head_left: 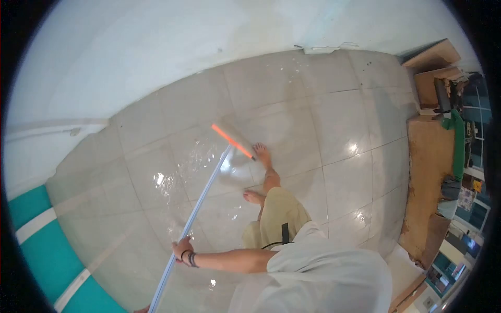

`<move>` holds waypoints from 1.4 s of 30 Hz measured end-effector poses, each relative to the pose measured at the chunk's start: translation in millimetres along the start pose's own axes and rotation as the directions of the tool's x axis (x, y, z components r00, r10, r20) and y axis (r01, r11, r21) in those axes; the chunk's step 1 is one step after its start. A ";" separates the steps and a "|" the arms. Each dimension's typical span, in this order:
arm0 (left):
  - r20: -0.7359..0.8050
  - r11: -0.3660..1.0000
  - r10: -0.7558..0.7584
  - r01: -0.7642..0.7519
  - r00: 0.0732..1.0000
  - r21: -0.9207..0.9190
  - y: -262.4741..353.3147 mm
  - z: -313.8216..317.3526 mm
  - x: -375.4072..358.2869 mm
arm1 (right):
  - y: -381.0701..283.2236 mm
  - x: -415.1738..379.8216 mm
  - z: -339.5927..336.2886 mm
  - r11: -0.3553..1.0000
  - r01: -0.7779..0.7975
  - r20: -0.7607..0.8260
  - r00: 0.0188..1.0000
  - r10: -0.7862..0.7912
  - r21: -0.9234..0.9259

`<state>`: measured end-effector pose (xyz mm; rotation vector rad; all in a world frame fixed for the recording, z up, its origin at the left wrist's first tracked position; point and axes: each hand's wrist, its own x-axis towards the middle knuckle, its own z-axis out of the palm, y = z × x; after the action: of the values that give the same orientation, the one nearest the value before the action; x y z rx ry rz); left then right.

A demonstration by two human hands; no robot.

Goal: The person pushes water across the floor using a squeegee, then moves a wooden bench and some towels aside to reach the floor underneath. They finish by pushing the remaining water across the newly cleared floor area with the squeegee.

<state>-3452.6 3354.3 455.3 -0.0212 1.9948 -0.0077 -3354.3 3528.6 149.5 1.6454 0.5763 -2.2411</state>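
Note:
A floor squeegee [228, 139] with an orange head and a long pale metal pole [204, 193] slants across the view, its head down on the wet tiles beside my bare front foot [261, 155]. My right hand [182, 249], with dark bands at the wrist, is closed around the middle of the pole. At the bottom edge a small part of my left hand [142, 310] shows against the pole's upper end; the rest of it is cut off. Shiny water [163, 181] lies on the floor to the left of the squeegee head.
A white wall [156, 52] borders the tiled floor [355, 120] ahead. At the lower left is a teal and white surface [44, 237]. Along the right stand a brown wooden board [430, 167], cardboard [436, 55], a green cloth [458, 146] and cluttered shelves [459, 245].

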 end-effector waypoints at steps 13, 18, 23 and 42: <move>0.585 0.789 0.473 -0.612 0.659 0.051 500.0 156.3 268.0 | -257.8 199.6 -423.1 0.890 0.454 -0.824 0.490 -0.285 -0.038; 0.593 0.821 0.470 -0.571 0.653 -0.022 579.0 209.7 267.1 | -320.0 190.7 -515.6 0.927 0.340 -0.507 0.834 -0.219 0.158; 0.515 0.820 0.480 -0.572 0.710 0.025 570.5 162.5 253.2 | -354.7 170.8 -448.0 0.898 0.389 -0.604 0.772 -0.198 0.204; 0.282 0.935 0.339 -0.289 0.897 -0.203 212.5 55.5 252.2 | -177.8 224.4 -155.1 0.361 0.194 -0.012 0.867 -0.498 -0.912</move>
<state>-3508.2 3562.4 199.4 0.1910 1.6551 0.3430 -3374.6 3758.2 -80.5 1.2587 1.9715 -1.3159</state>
